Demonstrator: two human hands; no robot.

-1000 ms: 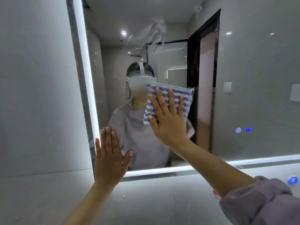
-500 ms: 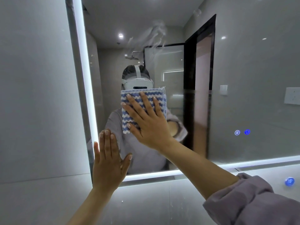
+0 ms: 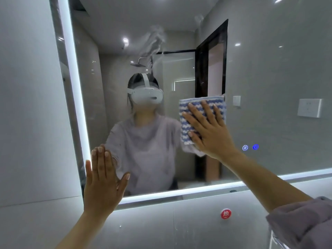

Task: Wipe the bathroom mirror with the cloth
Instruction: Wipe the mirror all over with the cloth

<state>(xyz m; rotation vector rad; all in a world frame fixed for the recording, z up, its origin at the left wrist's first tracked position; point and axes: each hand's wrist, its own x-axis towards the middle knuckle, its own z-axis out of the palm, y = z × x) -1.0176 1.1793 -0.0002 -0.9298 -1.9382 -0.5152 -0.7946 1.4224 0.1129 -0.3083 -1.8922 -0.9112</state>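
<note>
The bathroom mirror (image 3: 269,72) fills most of the view, edged with a lit white strip on its left and bottom. My right hand (image 3: 208,130) presses a folded blue-and-white wavy cloth (image 3: 188,106) flat against the glass right of centre, fingers spread and straight. At the mirror's lower left corner my left hand (image 3: 104,178) lies flat on the glass, fingers together and pointing up. A whitish smear (image 3: 154,42) streaks the glass above the reflected person.
Two small lit touch icons (image 3: 250,147) glow on the mirror right of the cloth. Grey wall tiles (image 3: 32,123) surround the mirror. A round red sticker (image 3: 225,213) sits on the tile below the lit bottom edge.
My right hand slid the cloth left across the glass, then back to the right, ending right of centre. My left hand has stayed flat at the lower left corner.
</note>
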